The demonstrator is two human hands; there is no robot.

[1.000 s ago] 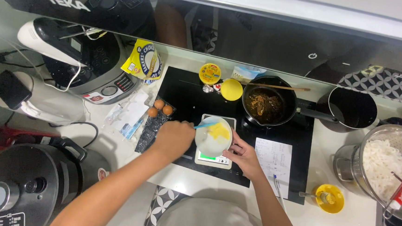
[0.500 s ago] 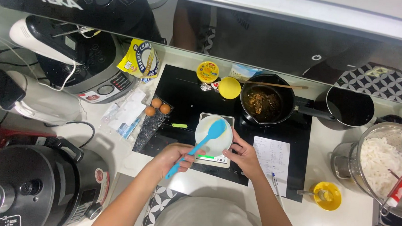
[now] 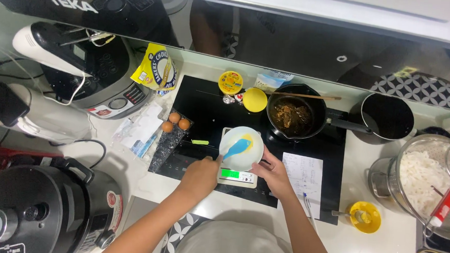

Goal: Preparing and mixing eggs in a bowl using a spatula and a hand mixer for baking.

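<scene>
A white bowl (image 3: 249,156) with yellow stuff inside sits on a small kitchen scale (image 3: 237,177) with a lit green display, on the black cooktop (image 3: 205,115). My left hand (image 3: 199,178) grips the handle of a blue spatula (image 3: 236,148) whose blade rests in the bowl. My right hand (image 3: 274,175) touches the bowl's right rim, fingers spread along it. Behind the bowl stands a black saucepan (image 3: 291,116) holding a brown mixture, a wooden stick across its top.
Three brown eggs (image 3: 176,122) lie left of the scale. A yellow lid (image 3: 255,99), a small yellow jar (image 3: 231,82), a paper sheet (image 3: 304,176), an empty black pot (image 3: 387,116), a strainer of white noodles (image 3: 430,178), cookers (image 3: 38,209) at left.
My left hand dropped from the bowl's left rim toward me and took hold of the blue spatula; its blade now lies lower in the bowl. The right hand stays at the bowl.
</scene>
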